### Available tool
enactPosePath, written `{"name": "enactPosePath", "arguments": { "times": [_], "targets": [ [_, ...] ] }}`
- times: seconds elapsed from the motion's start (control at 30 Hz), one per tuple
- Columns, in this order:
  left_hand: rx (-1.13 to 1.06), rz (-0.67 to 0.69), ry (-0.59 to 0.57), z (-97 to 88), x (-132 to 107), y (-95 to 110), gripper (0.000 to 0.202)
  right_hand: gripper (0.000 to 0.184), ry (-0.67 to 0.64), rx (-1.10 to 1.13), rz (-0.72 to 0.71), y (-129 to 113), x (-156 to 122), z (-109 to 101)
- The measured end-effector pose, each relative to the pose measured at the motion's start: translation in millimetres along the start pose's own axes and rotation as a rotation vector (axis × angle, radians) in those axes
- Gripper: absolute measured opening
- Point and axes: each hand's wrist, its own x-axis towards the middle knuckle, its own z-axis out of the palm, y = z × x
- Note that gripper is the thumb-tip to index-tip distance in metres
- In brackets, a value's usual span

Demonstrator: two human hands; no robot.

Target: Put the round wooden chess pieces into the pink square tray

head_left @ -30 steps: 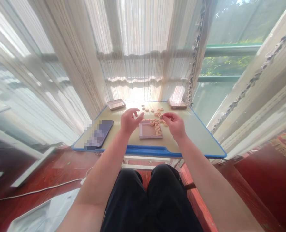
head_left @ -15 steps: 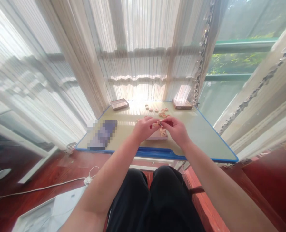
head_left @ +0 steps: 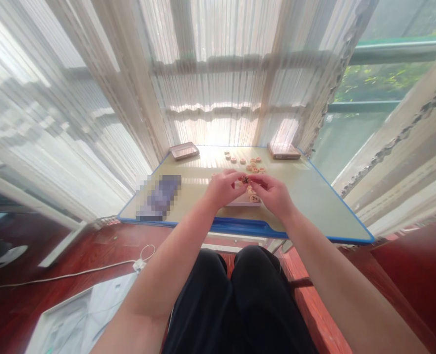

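Over a shallow white box tray [head_left: 242,202] near the front of the table, my two hands meet at one small round xiangqi piece [head_left: 246,180] with a dark character on it. My left hand [head_left: 223,188] pinches it from the left between thumb and fingers. From the right, the closed fingertips of my right hand [head_left: 271,192] press against the same piece. Below them, light wooden xiangqi pieces [head_left: 254,198] lie along the tray's right side. My left hand hides part of the tray's inside.
Several loose xiangqi pieces [head_left: 254,168] lie beyond my hands. An open box lid [head_left: 184,151] is at the back left, and a flat brown box [head_left: 284,151] at the back right. A blurred-out flat object [head_left: 160,196] lies on the left. The table [head_left: 324,206] has a blue edge.
The view has shifted slightly, so the table sits a little higher in the picture. The piece between my fingertips has turned, and its dark character now faces me more plainly.
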Motion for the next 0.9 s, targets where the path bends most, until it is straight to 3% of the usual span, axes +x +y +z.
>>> {"name": "enactPosePath", "arguments": {
  "times": [0.13,0.23,0.33,0.53,0.9],
  "targets": [
    [0.055,-0.025,0.018,-2.0,3,2,0.021,0.038,-0.002,0.059,-0.011,1,0,0],
    [0.096,-0.049,0.015,-3.5,6,2,0.017,0.051,0.131,0.040,0.027,5,3,-4],
    [0.146,-0.085,-0.061,-2.9,7,-3,0.015,0.045,0.246,-0.119,0.125,8,6,-9],
    [0.206,-0.152,-0.189,1.4,7,-13,0.013,0.030,0.109,-0.296,0.194,4,7,-11],
    [0.191,-0.061,-0.365,2.2,10,-14,0.025,0.030,-0.046,-0.433,0.227,10,7,-7]
  ]
}}
